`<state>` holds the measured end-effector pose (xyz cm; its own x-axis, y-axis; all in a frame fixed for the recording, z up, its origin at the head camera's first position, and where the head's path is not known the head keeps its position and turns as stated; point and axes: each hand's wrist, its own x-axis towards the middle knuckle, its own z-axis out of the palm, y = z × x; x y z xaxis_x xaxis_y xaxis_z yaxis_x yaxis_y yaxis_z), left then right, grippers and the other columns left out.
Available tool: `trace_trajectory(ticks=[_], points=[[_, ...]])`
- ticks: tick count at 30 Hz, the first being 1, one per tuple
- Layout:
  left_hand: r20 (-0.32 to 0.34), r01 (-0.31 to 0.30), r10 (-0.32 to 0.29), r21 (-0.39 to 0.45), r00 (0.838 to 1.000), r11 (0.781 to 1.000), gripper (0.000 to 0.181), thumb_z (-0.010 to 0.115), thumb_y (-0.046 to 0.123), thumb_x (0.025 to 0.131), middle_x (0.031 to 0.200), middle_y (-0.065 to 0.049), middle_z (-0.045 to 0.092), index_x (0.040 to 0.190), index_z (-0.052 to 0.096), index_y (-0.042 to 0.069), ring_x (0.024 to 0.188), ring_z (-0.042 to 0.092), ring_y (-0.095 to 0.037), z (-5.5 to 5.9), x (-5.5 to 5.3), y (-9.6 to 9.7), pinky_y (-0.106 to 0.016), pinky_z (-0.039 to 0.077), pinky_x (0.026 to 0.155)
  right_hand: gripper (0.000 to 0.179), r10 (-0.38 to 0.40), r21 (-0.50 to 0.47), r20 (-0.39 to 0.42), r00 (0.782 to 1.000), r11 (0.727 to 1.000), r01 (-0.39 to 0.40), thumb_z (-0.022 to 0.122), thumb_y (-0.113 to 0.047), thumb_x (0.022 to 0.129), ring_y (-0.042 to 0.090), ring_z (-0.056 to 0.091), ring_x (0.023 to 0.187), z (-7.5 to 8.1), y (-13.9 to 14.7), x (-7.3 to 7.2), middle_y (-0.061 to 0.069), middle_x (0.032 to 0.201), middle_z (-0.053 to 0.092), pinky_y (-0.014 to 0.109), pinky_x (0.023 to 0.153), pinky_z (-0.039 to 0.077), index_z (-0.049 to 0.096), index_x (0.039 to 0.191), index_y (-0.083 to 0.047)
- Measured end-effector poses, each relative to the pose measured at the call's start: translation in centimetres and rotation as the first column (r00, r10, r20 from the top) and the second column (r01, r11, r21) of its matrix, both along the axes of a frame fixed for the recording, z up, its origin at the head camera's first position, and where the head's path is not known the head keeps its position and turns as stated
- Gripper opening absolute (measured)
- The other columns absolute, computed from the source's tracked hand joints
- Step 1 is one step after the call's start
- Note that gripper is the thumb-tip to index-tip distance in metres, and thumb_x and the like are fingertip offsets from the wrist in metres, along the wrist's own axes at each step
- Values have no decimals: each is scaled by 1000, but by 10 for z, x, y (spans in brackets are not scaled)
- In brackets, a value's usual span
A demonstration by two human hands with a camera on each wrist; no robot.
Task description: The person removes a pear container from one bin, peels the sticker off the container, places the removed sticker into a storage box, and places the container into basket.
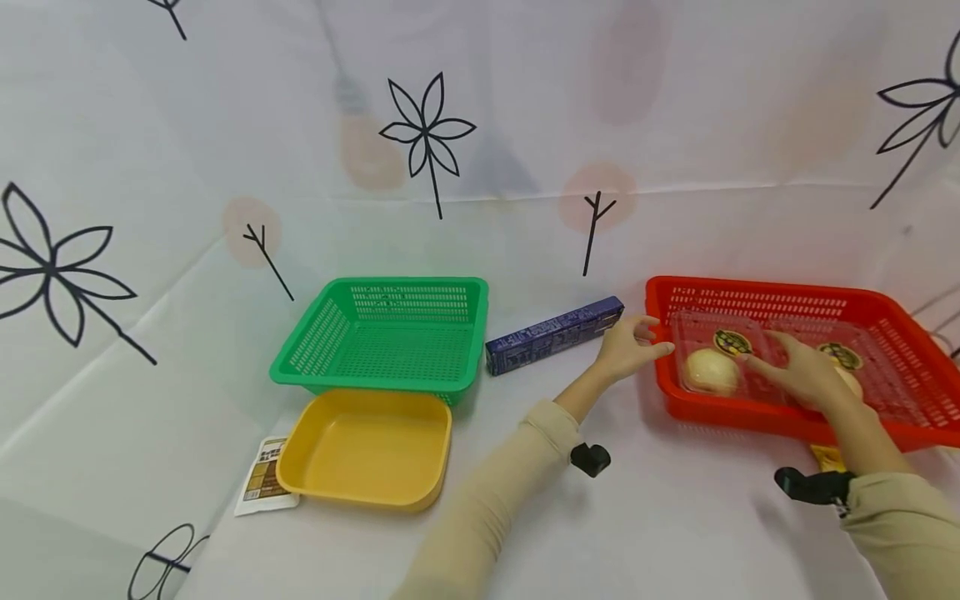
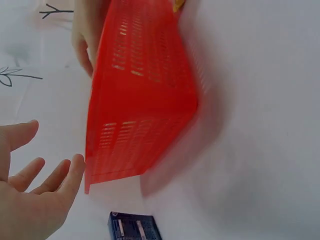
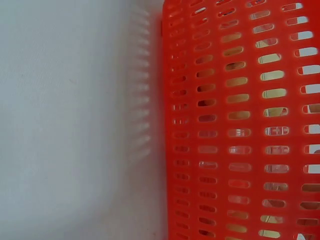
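A red slotted basket [image 1: 738,425] stands at the right and holds two clear plastic packs, a left pack [image 1: 712,358] and a right pack [image 1: 843,358]. Each has a pale round bun-like item inside and a round dark-and-yellow label. Over the basket, my right hand [image 1: 813,379] reaches in with thumb and fingers apart, close to the left pack; contact cannot be told. My left hand [image 1: 626,346] is beside the basket's left rim, its fingers spread and holding nothing, as the left wrist view also shows. The right wrist view has mostly the basket's wall [image 3: 240,125], which hides the right hand.
A long dark blue box [image 1: 555,333] lies just left of my left hand. Further left are a green basket [image 1: 405,350] and a yellow tub [image 1: 367,454] in front of it. A white-and-brown packet [image 1: 266,479] lies by the tub. A yellow wrapper [image 1: 827,457] shows near my right wrist.
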<state>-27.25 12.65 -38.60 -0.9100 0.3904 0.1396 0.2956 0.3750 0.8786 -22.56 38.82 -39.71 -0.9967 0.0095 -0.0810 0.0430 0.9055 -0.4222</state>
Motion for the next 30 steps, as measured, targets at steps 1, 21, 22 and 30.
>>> trace_trajectory(ticks=[1, 21, 22, 30], points=[[-3, -8, 8, -4, 1000, 1000, 41, 73, 19, 82, 105, -10, 67, 119, 61, 4, 90, 61, -10, -1, 1, 4, -12, 46, 65, 90, 1, -5, -2, 1000, 1000, -1, 45, -52, 93, 64, 31, 108, -1, 1, 0, 52, 124, 28, 73, 87, 29, 16, 135, 22], [196, 57, -42, -68, 980, 996, 44, 67, 21, 86, 124, 3, 58, 128, 55, 16, 108, 55, -9, 2, 23, 57, -22, 47, 86, 87, -29, -36, -30, 999, 999, 28, 47, -48, 94, 65, 31, 108, -8, -1, 2, 51, 124, 28, 74, 84, 31, 12, 137, 20], [207, 50, -35, -66, 978, 997, 45, 67, 21, 86, 125, 4, 57, 128, 54, 16, 110, 54, -9, 2, 24, 60, -23, 46, 88, 88, -30, -37, -34, 999, 999, 29, 47, -49, 94, 65, 31, 107, -9, 0, 2, 51, 123, 28, 74, 84, 31, 13, 137, 20], [235, -39, 74, -151, 969, 988, 46, 71, 25, 82, 117, 7, 59, 124, 52, 20, 101, 54, -6, 0, 24, 79, -22, 47, 83, 86, -12, -29, -69, 998, 1000, 10, 48, -48, 93, 63, 35, 105, -10, 3, 0, 51, 120, 34, 73, 83, 33, 18, 135, 21]])
